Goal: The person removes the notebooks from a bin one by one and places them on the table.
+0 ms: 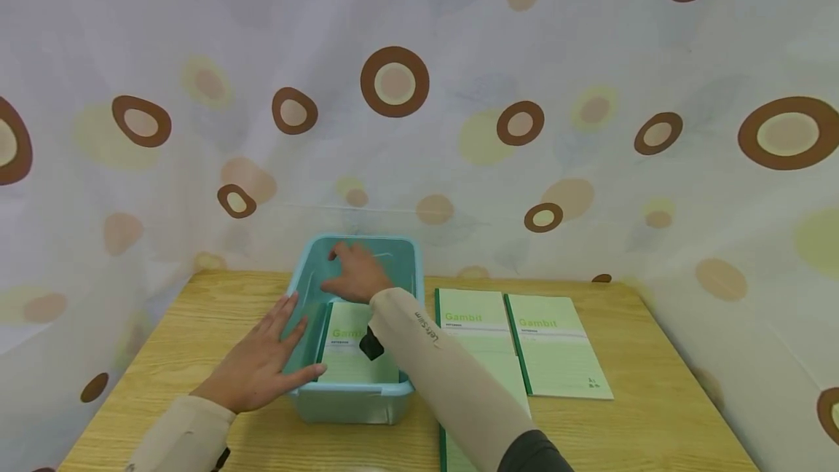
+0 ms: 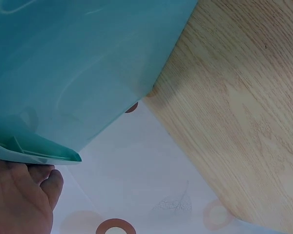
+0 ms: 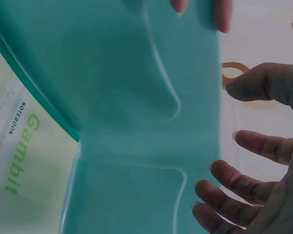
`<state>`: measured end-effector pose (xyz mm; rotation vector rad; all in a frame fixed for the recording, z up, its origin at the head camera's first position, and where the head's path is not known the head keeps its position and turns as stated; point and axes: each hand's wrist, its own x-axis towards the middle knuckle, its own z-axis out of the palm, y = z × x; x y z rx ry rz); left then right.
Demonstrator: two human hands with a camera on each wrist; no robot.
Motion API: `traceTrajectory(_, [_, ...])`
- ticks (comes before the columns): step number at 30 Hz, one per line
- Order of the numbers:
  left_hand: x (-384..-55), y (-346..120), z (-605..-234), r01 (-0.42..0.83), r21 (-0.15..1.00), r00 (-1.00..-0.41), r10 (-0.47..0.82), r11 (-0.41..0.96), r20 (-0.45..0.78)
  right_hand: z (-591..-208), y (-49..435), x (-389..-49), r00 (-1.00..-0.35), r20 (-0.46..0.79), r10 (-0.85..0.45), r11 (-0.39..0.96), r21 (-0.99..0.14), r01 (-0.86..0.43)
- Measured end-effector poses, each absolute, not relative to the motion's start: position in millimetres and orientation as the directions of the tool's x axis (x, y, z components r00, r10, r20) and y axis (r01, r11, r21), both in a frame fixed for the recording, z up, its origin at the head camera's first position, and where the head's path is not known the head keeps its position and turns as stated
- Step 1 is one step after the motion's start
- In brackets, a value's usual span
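Note:
A light-blue plastic bin stands on the wooden table. Inside its near part lies a pale green Gambit notebook with a dark green spine, partly covered by the right wrist. My left hand rests at the bin's left rim, fingers spread and fairly straight; in the left wrist view much of this hand is out of frame. Over the bin's far part is my right hand, holding nothing. The right wrist view shows the fingers of that hand spread and slightly bent beside the bin wall.
Right of the bin, more Gambit notebooks lie flat on the table: one at the back, one farther right, and one nearer, partly under the right forearm. A patterned white sheet hangs behind the table.

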<state>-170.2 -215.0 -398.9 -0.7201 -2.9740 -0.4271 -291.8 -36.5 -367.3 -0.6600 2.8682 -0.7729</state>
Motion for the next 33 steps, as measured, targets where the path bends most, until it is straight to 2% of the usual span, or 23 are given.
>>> traceTrajectory(7, [-170.6,-216.3,-399.3,0.449,0.272,-0.893,0.435,0.851,0.114,-376.7,-48.7,-294.5,-0.916,0.005,-0.401,0.816,-0.453,-0.360])
traceTrajectory(16, [-172.0,-216.3,-398.9,0.443,0.266,-0.896,0.430,0.856,0.109,-395.3,-60.8,-300.0,-0.936,-0.063,-0.347,0.905,-0.283,-0.316])
traceTrajectory(24, [-171.5,-215.7,-397.1,0.440,0.259,-0.898,0.427,0.860,0.108,-426.3,-65.6,-313.4,-0.951,-0.116,-0.288,0.925,-0.290,-0.245])
traceTrajectory(33, [-171.6,-213.9,-397.9,0.444,0.250,-0.896,0.430,0.860,0.113,-448.6,-68.8,-318.7,-0.942,-0.170,-0.289,0.922,-0.315,-0.226])
